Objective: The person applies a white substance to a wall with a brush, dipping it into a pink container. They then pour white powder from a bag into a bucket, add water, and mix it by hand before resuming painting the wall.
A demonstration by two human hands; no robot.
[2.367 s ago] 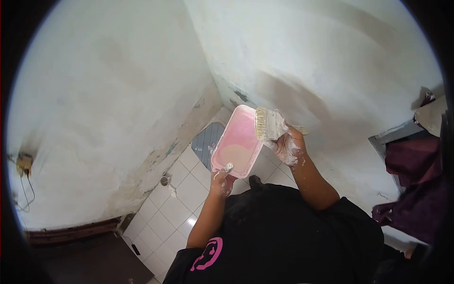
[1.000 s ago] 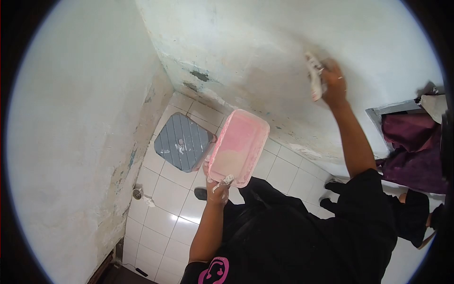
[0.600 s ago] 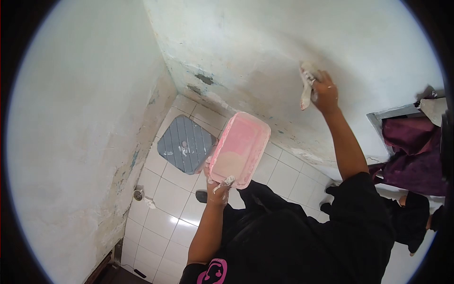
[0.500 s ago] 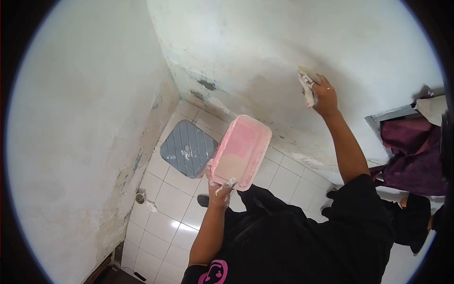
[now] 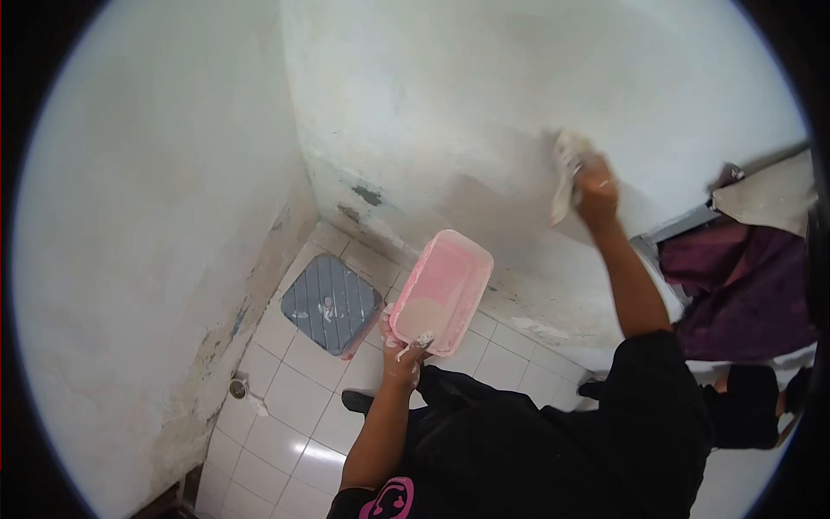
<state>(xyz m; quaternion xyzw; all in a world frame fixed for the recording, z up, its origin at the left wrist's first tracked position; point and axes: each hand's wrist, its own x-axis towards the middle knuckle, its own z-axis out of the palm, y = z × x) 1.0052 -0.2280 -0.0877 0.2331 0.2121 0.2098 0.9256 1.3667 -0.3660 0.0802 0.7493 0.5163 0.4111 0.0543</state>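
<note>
A pink plastic tub (image 5: 454, 272) is gripped at its near end by my left hand (image 5: 401, 368), the thumb over the rim and smeared white. Pale paste (image 5: 421, 318) lies in the tub's near part. Up at the wall (image 5: 484, 104), my right hand (image 5: 596, 195) is closed around a pale, crumpled rag (image 5: 566, 173) smeared with white. Motion blurs this hand and the rag a little. Below them, a damp-looking darker patch (image 5: 475, 208) shows on the wall.
A grey-topped stool (image 5: 331, 303) with white smears stands on the white tiled floor (image 5: 281, 394) near the corner. The lower walls have peeling paint. At right hang dark purple cloths (image 5: 735, 294). A floor drain (image 5: 238, 387) lies at left, and another person's dark-clothed leg (image 5: 750, 406) shows at right.
My right hand and the rag have shifted slightly down in view, and the rag has tilted. The camera view has shifted a little. The tub stays in my left hand.
</note>
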